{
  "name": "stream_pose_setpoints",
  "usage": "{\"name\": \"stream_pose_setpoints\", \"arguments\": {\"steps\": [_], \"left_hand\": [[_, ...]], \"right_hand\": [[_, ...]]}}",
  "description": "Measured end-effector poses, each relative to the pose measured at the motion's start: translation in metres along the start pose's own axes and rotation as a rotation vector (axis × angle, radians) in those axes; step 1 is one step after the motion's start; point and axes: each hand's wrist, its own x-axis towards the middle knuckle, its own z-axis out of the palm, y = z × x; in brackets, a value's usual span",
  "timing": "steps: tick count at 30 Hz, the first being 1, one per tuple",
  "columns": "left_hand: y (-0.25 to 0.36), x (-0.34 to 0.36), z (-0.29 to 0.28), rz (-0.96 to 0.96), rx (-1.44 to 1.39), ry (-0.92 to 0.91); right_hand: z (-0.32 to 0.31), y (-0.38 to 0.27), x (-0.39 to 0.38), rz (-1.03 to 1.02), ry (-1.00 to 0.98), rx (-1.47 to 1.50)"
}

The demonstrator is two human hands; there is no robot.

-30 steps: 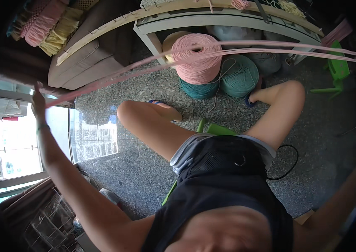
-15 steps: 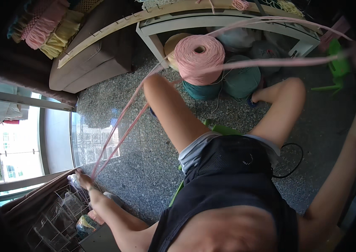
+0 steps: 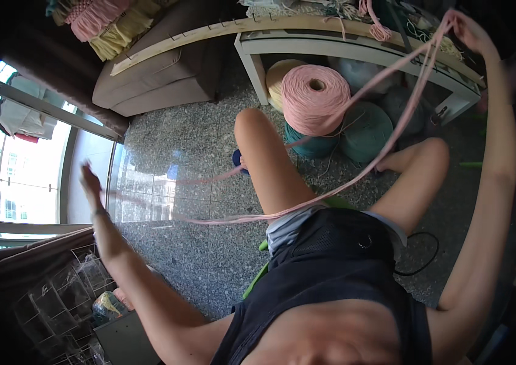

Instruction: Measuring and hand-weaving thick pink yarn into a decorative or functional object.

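Note:
Raised at the far right, my right hand (image 3: 472,33) is closed on a bunch of pink yarn strands (image 3: 416,100). From there the strands hang in a long curve across my thighs toward the left. Another length runs from this hand down to the big pink yarn cone (image 3: 316,100), which rests on a teal yarn cone (image 3: 310,146). Out to the left, near the window, my left hand (image 3: 91,185) is smeared by motion. Blurred pink strands pass close beside it; whether its fingers hold them is unclear.
A white frame table (image 3: 249,67) with a long wooden strip of pegs (image 3: 200,36) stands ahead. Beneath it sit a dark green yarn cone (image 3: 367,131) and a cream one (image 3: 275,79). A brown sofa seat (image 3: 154,85) is left; a wire rack (image 3: 57,304) stands lower left.
My right hand has come inward into view with the yarn. My left hand has moved away from the wire rack toward the window. The strands, taut before, now sag across my legs.

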Motion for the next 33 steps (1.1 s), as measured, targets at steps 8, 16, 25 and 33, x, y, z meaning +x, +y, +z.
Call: {"name": "stream_pose_setpoints", "arguments": {"steps": [8,16,25,33], "left_hand": [[0.109,0.280,-0.226,0.669,-0.056,0.627],[0.038,0.205,-0.149,0.322,1.252,0.347],[-0.102,-0.146,-0.037,-0.068,0.417,-0.043],[-0.142,-0.457,-0.137,-0.428,0.393,0.179]], "right_hand": [[-0.042,-0.015,0.009,-0.199,0.310,0.418],[-0.038,0.059,0.005,-0.143,0.419,0.099],[0.134,0.116,-0.087,0.002,0.249,-0.012],[0.106,0.142,-0.101,0.035,0.175,0.263]]}}
